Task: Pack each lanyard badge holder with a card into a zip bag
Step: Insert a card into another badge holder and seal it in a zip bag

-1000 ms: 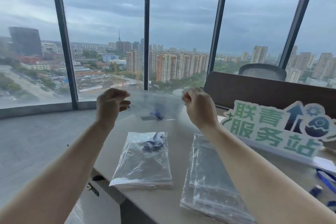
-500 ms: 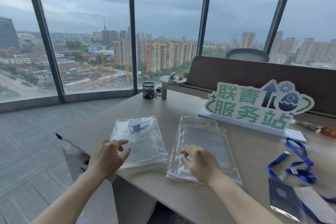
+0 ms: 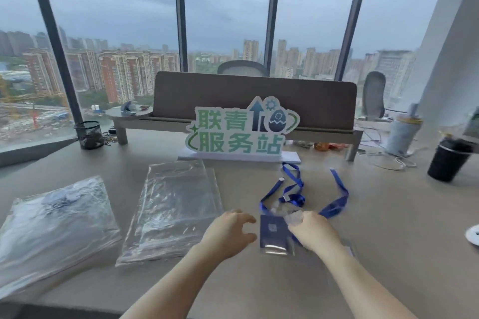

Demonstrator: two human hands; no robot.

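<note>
Now both hands are off the bags and over at the badge holder, where half a second ago they rested on the two bag piles. Left hand (image 3: 228,234) hovers just left of the badge holder (image 3: 273,234), fingers spread and curled, grasping nothing. Right hand (image 3: 315,232) sits at the holder's right edge, fingertips at a clear plastic piece near its top; blur there, cannot tell whether it grips. Holder lies flat with a dark card inside, near the tabletop (image 3: 388,215) front edge, right of centre. Blue lanyard (image 3: 294,189) trails from it toward the sign (image 3: 241,129); how its loops overlap is hard to read. Stack of empty zip bags (image 3: 173,210) lies left of the left hand. Packed bags (image 3: 54,225) sit at the front left corner, cut by the frame edge, contents smeared. Black cup (image 3: 447,160) is near the right edge.
</note>
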